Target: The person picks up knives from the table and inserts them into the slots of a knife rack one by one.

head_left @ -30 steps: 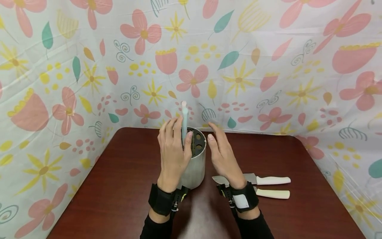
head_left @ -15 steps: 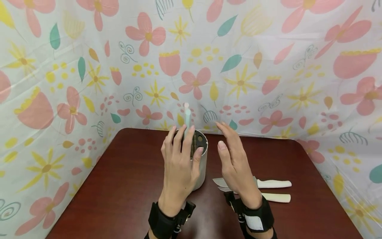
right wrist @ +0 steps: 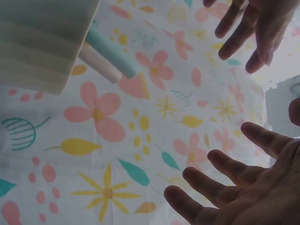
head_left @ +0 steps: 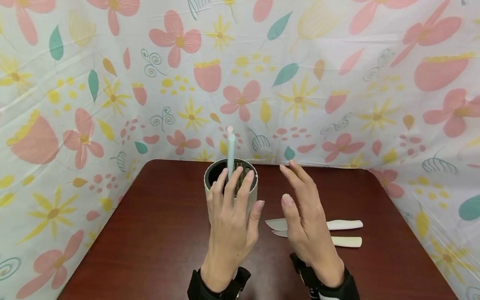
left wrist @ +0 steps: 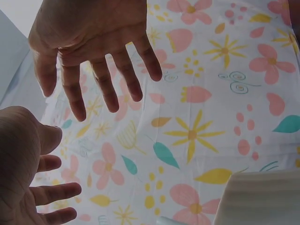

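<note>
A round, cream knife block (head_left: 207, 200) stands at the middle back of the table. Light blue (head_left: 231, 152) and pale pink (head_left: 230, 130) handles stick up from it; the right wrist view shows both beyond its rim. My left hand (head_left: 230, 233) is in front of the block with spread fingers, hiding much of its near side. It holds nothing. To its right my right hand (head_left: 311, 225) hovers with extended fingers, also holding nothing. It overlaps the blades of two knives lying side by side, one with a white handle (head_left: 345, 225), one with a cream handle (head_left: 346, 241).
The dark red-brown table (head_left: 150, 233) has a flower-patterned cloth (head_left: 240, 62) hanging behind it and along both sides. Both knife blades point left toward the block, and their handles point right.
Both hands have drawn back toward the person. The left hand has come away from the light blue handle, uncovering more of the block's top; the right hand has moved to the right over the knives.
</note>
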`<action>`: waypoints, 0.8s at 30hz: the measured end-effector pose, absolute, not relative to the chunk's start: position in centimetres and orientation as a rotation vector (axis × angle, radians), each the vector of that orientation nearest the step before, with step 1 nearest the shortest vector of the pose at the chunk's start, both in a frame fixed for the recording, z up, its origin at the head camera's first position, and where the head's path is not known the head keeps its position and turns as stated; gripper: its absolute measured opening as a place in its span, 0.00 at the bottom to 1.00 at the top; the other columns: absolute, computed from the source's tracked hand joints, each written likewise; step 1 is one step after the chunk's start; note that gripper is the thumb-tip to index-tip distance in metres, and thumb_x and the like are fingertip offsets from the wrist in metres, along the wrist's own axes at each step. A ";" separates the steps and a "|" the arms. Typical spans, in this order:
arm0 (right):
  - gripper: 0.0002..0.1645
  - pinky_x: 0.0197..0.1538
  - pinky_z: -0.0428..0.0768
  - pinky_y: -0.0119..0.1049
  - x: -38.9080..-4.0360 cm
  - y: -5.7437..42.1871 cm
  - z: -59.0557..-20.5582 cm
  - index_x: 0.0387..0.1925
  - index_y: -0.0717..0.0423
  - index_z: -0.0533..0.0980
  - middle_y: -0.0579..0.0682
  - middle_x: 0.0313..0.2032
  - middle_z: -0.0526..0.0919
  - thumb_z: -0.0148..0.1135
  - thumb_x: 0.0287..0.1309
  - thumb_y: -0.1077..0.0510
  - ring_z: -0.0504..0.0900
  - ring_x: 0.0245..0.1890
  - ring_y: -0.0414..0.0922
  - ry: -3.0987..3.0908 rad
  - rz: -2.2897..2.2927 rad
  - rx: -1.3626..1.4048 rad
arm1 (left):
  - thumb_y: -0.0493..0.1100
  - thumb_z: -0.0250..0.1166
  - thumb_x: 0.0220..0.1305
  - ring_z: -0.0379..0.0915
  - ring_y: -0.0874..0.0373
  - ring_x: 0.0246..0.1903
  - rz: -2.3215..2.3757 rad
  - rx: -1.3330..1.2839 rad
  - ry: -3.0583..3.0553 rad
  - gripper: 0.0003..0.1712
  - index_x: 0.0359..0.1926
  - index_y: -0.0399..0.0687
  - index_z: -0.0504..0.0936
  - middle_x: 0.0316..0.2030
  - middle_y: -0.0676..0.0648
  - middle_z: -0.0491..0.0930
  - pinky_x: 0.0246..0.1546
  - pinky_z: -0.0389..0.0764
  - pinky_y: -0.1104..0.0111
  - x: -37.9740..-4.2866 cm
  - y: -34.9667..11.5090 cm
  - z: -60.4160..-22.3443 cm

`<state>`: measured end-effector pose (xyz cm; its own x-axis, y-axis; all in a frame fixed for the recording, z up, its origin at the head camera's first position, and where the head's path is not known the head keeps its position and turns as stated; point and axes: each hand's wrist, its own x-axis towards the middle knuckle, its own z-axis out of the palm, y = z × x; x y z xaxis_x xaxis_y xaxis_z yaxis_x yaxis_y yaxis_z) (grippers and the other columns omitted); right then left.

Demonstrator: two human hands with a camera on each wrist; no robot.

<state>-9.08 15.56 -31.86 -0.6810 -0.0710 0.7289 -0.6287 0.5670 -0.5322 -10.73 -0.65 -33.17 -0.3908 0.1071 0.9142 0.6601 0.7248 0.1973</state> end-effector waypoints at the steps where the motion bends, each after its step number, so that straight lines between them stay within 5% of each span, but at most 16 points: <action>1: 0.31 0.77 0.55 0.27 -8.8 15.6 -31.9 0.75 0.50 0.65 0.50 0.76 0.63 0.46 0.73 0.65 0.60 0.78 0.49 -2.118 1.073 0.566 | 0.54 0.48 0.80 0.62 0.37 0.70 -0.678 -0.597 -1.910 0.27 0.67 0.42 0.74 0.65 0.38 0.75 0.67 0.63 0.44 -10.6 -0.7 -33.2; 24: 0.29 0.73 0.57 0.26 -6.6 16.3 -35.4 0.72 0.56 0.69 0.56 0.74 0.67 0.53 0.71 0.61 0.65 0.74 0.52 -2.094 0.966 0.432 | 0.54 0.46 0.81 0.63 0.41 0.71 -0.632 -0.610 -2.097 0.27 0.71 0.47 0.71 0.67 0.42 0.74 0.63 0.66 0.41 -8.7 -0.3 -38.1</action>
